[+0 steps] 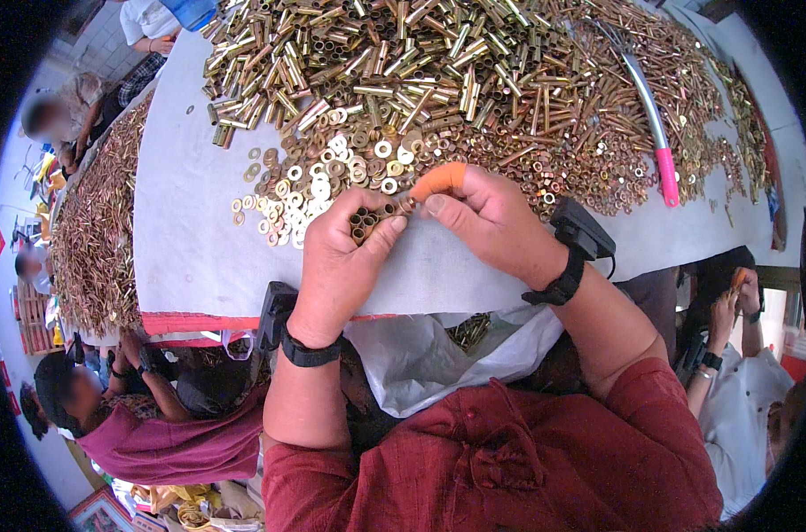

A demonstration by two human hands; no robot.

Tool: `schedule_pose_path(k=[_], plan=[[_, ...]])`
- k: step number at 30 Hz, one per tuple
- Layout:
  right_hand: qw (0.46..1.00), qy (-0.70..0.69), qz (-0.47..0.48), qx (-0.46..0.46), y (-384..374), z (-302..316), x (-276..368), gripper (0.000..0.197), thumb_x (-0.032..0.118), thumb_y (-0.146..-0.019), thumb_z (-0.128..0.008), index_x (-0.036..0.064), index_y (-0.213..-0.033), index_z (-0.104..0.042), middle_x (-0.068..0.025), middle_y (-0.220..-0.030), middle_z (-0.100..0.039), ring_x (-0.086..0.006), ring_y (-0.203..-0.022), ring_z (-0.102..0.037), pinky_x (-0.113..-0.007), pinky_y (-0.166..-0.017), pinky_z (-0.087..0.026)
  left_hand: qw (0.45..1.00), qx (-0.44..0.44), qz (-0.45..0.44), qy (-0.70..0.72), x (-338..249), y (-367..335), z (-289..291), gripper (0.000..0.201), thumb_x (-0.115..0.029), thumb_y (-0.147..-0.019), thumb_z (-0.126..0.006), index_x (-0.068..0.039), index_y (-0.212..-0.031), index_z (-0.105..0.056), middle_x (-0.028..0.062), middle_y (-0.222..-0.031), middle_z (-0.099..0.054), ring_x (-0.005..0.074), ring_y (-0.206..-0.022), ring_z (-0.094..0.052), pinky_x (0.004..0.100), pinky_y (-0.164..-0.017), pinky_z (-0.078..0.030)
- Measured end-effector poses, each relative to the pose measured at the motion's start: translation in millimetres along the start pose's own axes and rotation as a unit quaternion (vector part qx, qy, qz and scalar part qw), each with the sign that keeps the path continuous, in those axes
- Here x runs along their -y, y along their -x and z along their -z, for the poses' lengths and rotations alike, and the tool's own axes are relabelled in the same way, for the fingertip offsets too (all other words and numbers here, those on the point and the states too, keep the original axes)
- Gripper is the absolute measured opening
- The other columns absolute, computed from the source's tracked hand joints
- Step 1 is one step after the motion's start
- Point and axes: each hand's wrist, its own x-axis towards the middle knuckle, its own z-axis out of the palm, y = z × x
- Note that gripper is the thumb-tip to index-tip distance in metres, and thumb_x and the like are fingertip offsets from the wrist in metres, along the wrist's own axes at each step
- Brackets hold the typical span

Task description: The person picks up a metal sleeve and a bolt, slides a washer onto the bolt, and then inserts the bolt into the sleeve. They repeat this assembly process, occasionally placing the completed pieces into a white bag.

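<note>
My left hand (336,248) is closed around a small bunch of brass-coloured metal sleeves (365,223), their round open ends facing up. Close against it, my right hand (500,222) has thumb and index finger pinched together at a small coppery piece (409,205), too small to name. An orange finger cover (438,180) wraps that index finger. Just beyond my hands lie loose flat washers (287,191) on the left and a spread of small nuts (545,173) on the right. Behind them rises a large heap of metal sleeves (394,53).
White cloth (185,222) covers the table. A metal tool with a pink handle (667,177) lies at the right, among bolts (589,80). An open white sack (403,363) hangs at the near edge. Co-workers sit at both sides; another heap (101,230) stands left.
</note>
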Motion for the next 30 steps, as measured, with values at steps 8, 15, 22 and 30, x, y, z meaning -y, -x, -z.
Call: schedule_pose_path(k=[8, 15, 22, 30], plan=[[0.935, 0.33, 0.116, -0.059, 3.2, 52.1, 28.8, 0.018, 0.011, -0.087, -0.062, 0.0058, -0.104, -0.064, -0.0089, -0.089, -0.066, -0.0211, -0.085, -0.064, -0.032, -0.077, -0.049, 0.975, 0.158, -0.147, -0.049, -1.5, 1.4, 6.2, 0.012, -0.007, -0.083, -0.071, -0.001, -0.093, -0.066, 0.008, -0.086, -0.067, 0.0164, -0.078, -0.062, 0.0284, -0.074, -0.049], [0.807, 0.57, 0.089, -0.127, 9.2, 68.4, 15.6, 0.019, 0.008, -0.08, -0.061, 0.0072, -0.1, -0.061, -0.011, -0.096, -0.06, -0.0311, -0.092, -0.061, -0.039, -0.078, -0.049, 0.991, 0.097, -0.078, -0.054, -2.3, 2.7, 0.6, 0.021, -0.007, -0.084, -0.07, -0.002, -0.104, -0.062, 0.0059, -0.083, -0.064, 0.0147, -0.08, -0.059, 0.0277, -0.077, -0.048], [0.816, 0.543, 0.122, -0.158, -0.5, 65.4, 9.2, 0.017, 0.013, -0.079, -0.063, 0.0095, -0.095, -0.06, -0.0109, -0.087, -0.057, -0.0308, -0.088, -0.06, -0.042, -0.074, -0.049, 0.989, 0.07, 0.061, 0.113, -6.8, -0.2, 4.1, 0.017, -0.005, -0.089, -0.066, -0.003, -0.099, -0.053, -0.0003, -0.083, -0.063, 0.004, -0.073, -0.052, 0.0201, -0.066, -0.043], [0.912, 0.346, 0.061, -0.213, -11.3, 52.1, 10.5, 0.018, 0.015, -0.087, -0.061, 0.0074, -0.103, -0.06, -0.0145, -0.084, -0.064, -0.0321, -0.077, -0.064, -0.039, -0.068, -0.051, 0.987, 0.03, 0.087, 0.13, -6.9, 2.4, 6.2, 0.016, -0.008, -0.086, -0.071, -0.005, -0.099, -0.062, -0.006, -0.082, -0.059, 0.0001, -0.069, -0.047, 0.0168, -0.061, -0.039]])
